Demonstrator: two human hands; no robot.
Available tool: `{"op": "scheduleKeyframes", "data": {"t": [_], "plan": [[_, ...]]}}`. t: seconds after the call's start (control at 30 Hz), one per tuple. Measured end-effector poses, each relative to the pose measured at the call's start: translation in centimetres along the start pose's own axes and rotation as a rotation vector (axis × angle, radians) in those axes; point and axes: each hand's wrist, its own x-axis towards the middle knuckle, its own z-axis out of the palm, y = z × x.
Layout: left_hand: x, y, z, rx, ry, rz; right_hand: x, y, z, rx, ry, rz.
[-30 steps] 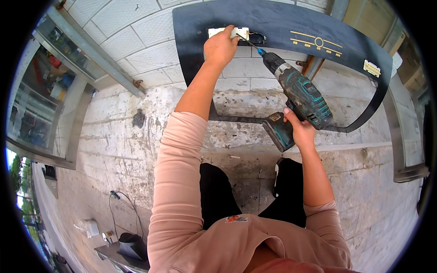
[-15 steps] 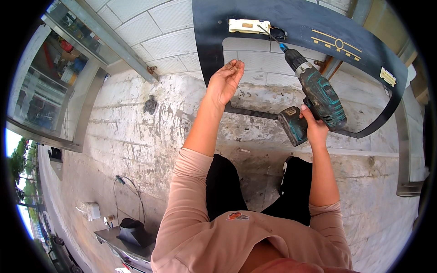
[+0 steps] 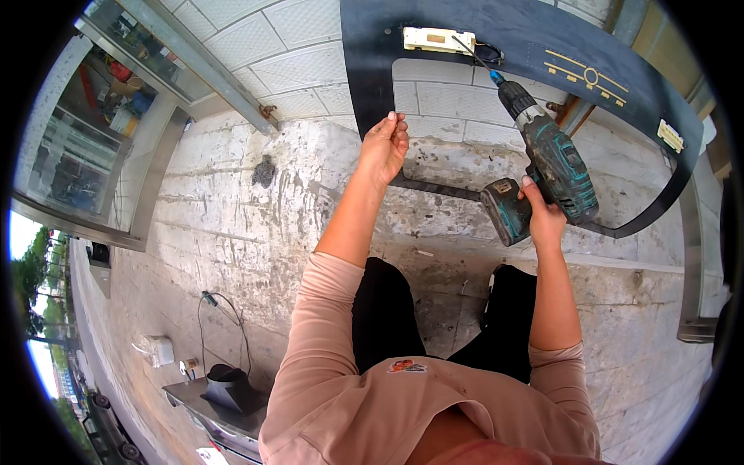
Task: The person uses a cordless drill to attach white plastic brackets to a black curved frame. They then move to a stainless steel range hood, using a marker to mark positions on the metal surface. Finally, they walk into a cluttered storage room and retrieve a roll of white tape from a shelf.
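My right hand (image 3: 546, 219) is wrapped round the handle of a worn teal-and-black cordless drill (image 3: 559, 159). The drill's long thin bit reaches up and left to a cream plastic module (image 3: 439, 39) on a large dark panel (image 3: 473, 15). Whether the tip touches the module or a screw in it, I cannot tell. My left hand (image 3: 384, 147) is raised by the panel's left leg, fingers curled and thumb pressed against them. Anything pinched there is too small to make out. A second, smaller cream part (image 3: 670, 136) sits at the panel's right end.
The panel leans by a white brick wall (image 3: 302, 46) with a large opening in its frame. A metal-framed glass cabinet (image 3: 70, 139) stands at left. At lower left are a metal bench (image 3: 186, 395), a black funnel-shaped piece (image 3: 231, 387), a cable (image 3: 232, 306) and a white container (image 3: 157, 350).
My left hand has drawn down slightly and its fingers have curled tighter. The view has shifted a little; the drill keeps its place against the module.
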Motion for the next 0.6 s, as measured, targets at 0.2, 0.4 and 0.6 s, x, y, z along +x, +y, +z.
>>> {"op": "scheduleKeyframes", "data": {"t": [0.2,0.4,0.6], "plan": [[0.4,-0.9,-1.7,0.059,0.046,-0.011,0.1,0.1,0.0,-0.011,0.014,0.005],[0.3,-1.0,-3.8,0.004,-0.004,-0.044,0.0,0.3,-0.1,-0.068,0.003,0.027],[0.4,0.6,-2.6,0.044,-0.08,0.031,0.2,0.4,0.0,-0.032,0.008,0.03]]}}
